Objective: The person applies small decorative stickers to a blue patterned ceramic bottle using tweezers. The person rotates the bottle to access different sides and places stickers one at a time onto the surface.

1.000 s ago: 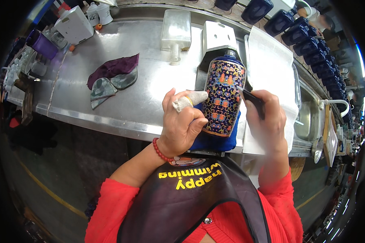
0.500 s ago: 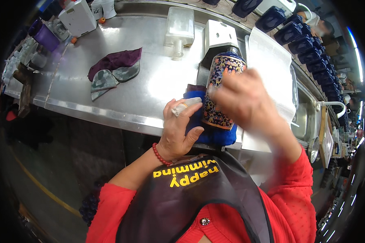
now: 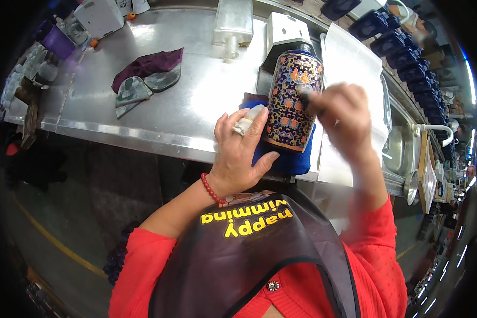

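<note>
A dark blue bottle [image 3: 289, 114] with a dense colourful floral pattern lies on its side on a folded blue cloth [image 3: 298, 164], its neck pointing away from me. My left hand [image 3: 239, 151] is open at the bottle's left side, its wrapped index fingertip against or very near the edge. Pale wrapping [image 3: 244, 125] covers part of that finger. Above the bottle's right side, my right hand [image 3: 347, 119] is closed around a small dark tool with a pale, rounded tip [image 3: 304, 91] over the patterned face. Motion blur hides the tool's kind.
A white block-like stand [image 3: 287, 29] is by the bottle's neck, and a clear square bottle [image 3: 232, 26] lies left of it. Purple and grey cloth pieces [image 3: 148, 74] rest on the metal table [image 3: 90, 100]. White sheeting [image 3: 350, 58] and a sink [image 3: 400, 146] are at right.
My right hand has moved right, off the middle of the bottle, uncovering more of its pattern and the pale tip. My left hand stays at the bottle's left side. The view has shifted slightly.
</note>
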`<action>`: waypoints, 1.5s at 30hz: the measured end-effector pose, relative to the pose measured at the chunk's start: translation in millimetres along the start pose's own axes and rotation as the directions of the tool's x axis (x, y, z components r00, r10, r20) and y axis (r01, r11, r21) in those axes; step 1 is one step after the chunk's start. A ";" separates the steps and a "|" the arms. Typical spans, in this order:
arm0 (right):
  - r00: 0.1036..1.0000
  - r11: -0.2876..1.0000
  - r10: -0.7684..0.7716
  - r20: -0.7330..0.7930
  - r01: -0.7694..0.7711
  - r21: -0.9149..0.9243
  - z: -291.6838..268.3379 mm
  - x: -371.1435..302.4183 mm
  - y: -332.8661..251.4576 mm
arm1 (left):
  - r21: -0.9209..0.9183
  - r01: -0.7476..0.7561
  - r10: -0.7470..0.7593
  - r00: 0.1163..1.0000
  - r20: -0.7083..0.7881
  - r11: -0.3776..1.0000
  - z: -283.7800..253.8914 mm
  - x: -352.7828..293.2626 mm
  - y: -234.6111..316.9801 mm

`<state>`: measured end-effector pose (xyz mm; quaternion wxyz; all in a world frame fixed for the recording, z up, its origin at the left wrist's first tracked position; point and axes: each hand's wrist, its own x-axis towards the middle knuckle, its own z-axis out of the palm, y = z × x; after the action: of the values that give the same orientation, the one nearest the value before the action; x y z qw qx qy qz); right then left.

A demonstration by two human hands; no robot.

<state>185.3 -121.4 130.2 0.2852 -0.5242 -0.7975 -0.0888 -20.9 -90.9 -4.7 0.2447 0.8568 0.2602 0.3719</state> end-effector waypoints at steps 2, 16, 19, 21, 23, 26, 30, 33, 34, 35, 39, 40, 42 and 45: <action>0.956 0.927 -0.254 0.143 0.199 0.318 -1.9 -16.3 -5.1 | 0.019 -0.039 0.039 0.999 -0.007 0.999 -1.4 -2.5 1.5; 0.973 0.936 0.219 -0.074 -0.189 0.296 21.1 -97.8 16.9 | 0.170 -0.142 0.147 0.989 -0.018 0.975 6.5 -15.7 15.5; 0.969 0.933 0.235 -0.075 -0.204 0.296 19.8 -94.7 13.4 | 0.193 -0.142 0.148 0.989 -0.019 0.971 7.5 -14.8 18.5; 0.969 0.932 0.235 -0.075 -0.203 0.299 20.1 -92.7 12.6 | 0.199 -0.135 0.141 0.990 -0.017 0.971 7.3 -14.1 19.9; 0.964 0.923 0.262 -0.049 -0.235 0.306 20.4 -92.0 12.2 | 0.195 -0.134 0.140 0.990 -0.017 0.972 6.3 -13.5 20.9; 0.958 0.914 0.284 -0.043 -0.257 0.313 19.5 -92.6 11.4 | 0.205 -0.152 0.159 0.987 -0.020 0.967 5.1 -13.5 22.5; 0.960 0.914 0.274 -0.067 -0.237 0.330 18.4 -91.9 9.4 | 0.215 -0.165 0.172 0.985 -0.012 0.962 6.8 -14.5 25.0; 0.960 0.914 0.272 -0.071 -0.234 0.331 18.5 -91.3 9.1 | 0.142 -0.222 0.220 0.975 0.027 0.965 8.8 -15.6 25.4; 0.960 0.916 0.270 -0.066 -0.235 0.324 18.4 -91.5 9.6 | 0.106 -0.270 0.272 0.962 -0.002 0.957 8.7 -16.0 24.6; 0.956 0.912 0.291 -0.047 -0.262 0.315 18.5 -92.3 10.3 | 0.075 -0.197 0.200 0.979 -0.030 0.978 8.2 -16.4 23.4; 0.968 0.929 0.242 -0.063 -0.213 0.302 18.9 -96.7 14.9 | 0.090 -0.109 0.115 0.992 -0.060 0.990 4.5 -16.1 19.4; 0.973 0.936 0.221 -0.062 -0.193 0.296 19.0 -97.9 15.3 | 0.125 -0.143 0.149 0.988 -0.041 0.982 4.4 -16.6 21.6; 0.977 0.941 0.202 -0.061 -0.177 0.288 19.0 -98.7 15.3 | 0.170 -0.198 0.203 0.979 -0.013 0.965 5.7 -15.3 26.3; 0.977 0.945 0.201 -0.071 -0.174 0.275 18.6 -96.6 14.6 | 0.189 -0.208 0.216 0.976 -0.021 0.960 9.4 -11.8 35.1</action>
<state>219.3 -182.7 59.7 0.3995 -0.5493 -0.7336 0.0216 -11.4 -126.6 5.1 0.1169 0.8909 0.2055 0.3878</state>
